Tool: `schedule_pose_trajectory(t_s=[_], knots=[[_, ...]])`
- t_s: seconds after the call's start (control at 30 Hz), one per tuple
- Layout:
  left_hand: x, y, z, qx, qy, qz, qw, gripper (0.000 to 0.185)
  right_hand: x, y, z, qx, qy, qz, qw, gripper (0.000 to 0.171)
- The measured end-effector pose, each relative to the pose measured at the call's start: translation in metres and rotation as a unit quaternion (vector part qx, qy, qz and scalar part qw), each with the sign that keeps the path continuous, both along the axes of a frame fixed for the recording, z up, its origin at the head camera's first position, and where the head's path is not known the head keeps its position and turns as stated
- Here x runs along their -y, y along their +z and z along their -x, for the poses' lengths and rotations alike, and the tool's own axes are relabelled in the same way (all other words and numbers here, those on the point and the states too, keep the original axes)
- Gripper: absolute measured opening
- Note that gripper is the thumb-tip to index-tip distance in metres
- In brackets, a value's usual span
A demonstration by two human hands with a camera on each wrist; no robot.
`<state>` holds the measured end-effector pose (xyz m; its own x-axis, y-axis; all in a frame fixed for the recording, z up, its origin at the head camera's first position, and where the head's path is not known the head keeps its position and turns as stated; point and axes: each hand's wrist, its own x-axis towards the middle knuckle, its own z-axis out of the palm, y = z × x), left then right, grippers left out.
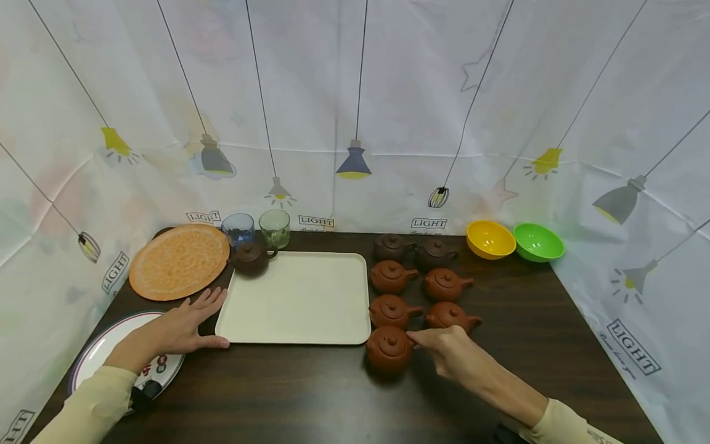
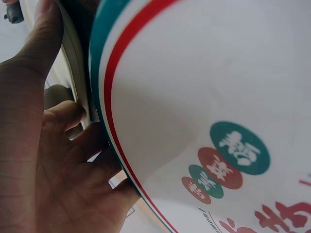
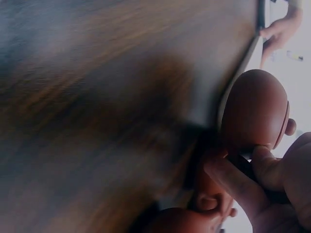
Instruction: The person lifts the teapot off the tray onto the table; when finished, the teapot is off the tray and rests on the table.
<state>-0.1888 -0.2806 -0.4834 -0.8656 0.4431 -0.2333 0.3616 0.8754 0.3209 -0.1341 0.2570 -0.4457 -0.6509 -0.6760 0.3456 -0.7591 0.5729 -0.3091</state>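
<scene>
My right hand (image 1: 452, 351) pinches the handle of a reddish-brown clay teapot (image 1: 390, 350) at the tray's front right corner. In the right wrist view, thumb and forefinger close on that teapot (image 3: 257, 111) at its side, and its lid knob points right. A cream tray (image 1: 296, 302) lies in the middle of the table, with a dark brown teapot (image 1: 251, 258) at its back left corner. My left hand (image 1: 180, 327) rests along the tray's left edge, fingers spread. Several more reddish-brown teapots (image 1: 390, 310) stand right of the tray, with two dark brown ones (image 1: 391, 247) behind.
A white plate (image 1: 97, 357) with printed characters lies under my left forearm. Behind it is a round tan mat (image 1: 180, 262). A blue glass (image 1: 238, 228) and a green glass (image 1: 275, 228) stand at the back. Yellow (image 1: 490, 240) and green (image 1: 538, 242) bowls sit back right.
</scene>
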Motion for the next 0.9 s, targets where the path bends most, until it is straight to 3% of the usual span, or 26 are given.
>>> schedule_pose_trajectory(t_s=[0.33, 0.63, 0.9], knots=[[0.0, 0.001, -0.001, 0.002, 0.0, -0.001, 1.0, 0.113, -0.004, -0.024, -0.006, 0.004, 0.011, 0.004, 1.0, 0.046], [0.0, 0.002, -0.001, -0.003, -0.007, 0.003, 1.0, 0.113, -0.004, -0.025, -0.012, 0.024, -0.008, 0.002, 1.0, 0.043], [-0.001, 0.002, -0.001, 0.002, -0.002, 0.003, 1.0, 0.113, -0.005, -0.023, -0.012, 0.031, 0.005, -0.001, 1.0, 0.037]])
